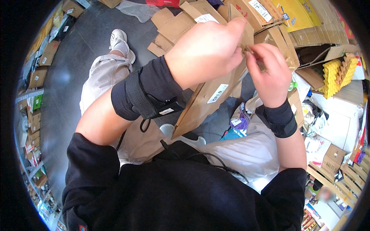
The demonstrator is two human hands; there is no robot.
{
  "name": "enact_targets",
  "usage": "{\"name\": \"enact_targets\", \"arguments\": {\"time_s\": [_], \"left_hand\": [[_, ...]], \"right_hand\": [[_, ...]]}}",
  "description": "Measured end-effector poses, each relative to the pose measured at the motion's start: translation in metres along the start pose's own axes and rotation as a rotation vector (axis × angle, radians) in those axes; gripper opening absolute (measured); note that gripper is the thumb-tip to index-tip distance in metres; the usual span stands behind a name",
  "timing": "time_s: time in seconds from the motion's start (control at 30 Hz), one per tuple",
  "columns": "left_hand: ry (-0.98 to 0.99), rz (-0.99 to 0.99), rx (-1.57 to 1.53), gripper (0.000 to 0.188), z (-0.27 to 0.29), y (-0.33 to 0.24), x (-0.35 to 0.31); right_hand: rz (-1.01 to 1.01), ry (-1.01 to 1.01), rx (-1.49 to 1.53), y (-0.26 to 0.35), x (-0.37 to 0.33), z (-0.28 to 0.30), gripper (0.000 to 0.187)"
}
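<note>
A brown cardboard piece (198, 106) with a white label stands tilted in front of me, between my legs. My left hand (208, 52) is closed in a fist over its upper end, and the back of the hand hides most of what the fingers grip. Close beside it, my right hand (273, 75) pinches with thumb and forefinger. The fingertips of both hands nearly meet at the top of the cardboard. Something small and brownish sits between them, too small to name. Black wraps circle both wrists, and a dark device is strapped to the left one.
Flattened cardboard (173, 29) and several boxes lie ahead. A yellow box (298, 15) stands at the far right, near yellow egg-crate foam (333, 79). A purple packet (241, 119) lies by my right leg. Shelves with boxes (36, 77) line the left side.
</note>
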State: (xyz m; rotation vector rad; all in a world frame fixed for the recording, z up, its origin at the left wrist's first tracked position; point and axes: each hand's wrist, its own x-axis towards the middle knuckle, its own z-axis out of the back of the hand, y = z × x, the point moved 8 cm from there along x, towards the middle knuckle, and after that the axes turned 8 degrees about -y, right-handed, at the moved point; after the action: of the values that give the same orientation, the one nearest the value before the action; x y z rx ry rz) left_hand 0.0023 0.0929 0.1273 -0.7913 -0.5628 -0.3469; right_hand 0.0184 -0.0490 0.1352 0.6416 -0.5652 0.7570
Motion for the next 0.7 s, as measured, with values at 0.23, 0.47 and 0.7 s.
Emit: {"name": "enact_targets", "arguments": {"time_s": [0.23, 0.47, 0.7], "left_hand": [[0.003, -0.011, -0.022, 0.054, 0.000, -0.001, -0.001], [0.028, 0.015, -0.029, 0.055, 0.000, -0.002, -0.001], [-0.006, -0.033, -0.048, 0.031, 0.001, -0.006, 0.001]], "right_hand": [[-0.157, 0.008, 0.116, -0.012, -0.005, -0.002, 0.025], [-0.193, -0.043, 0.221, -0.013, -0.005, -0.002, 0.018], [-0.133, -0.101, 0.194, -0.011, -0.005, -0.002, 0.015]]}}
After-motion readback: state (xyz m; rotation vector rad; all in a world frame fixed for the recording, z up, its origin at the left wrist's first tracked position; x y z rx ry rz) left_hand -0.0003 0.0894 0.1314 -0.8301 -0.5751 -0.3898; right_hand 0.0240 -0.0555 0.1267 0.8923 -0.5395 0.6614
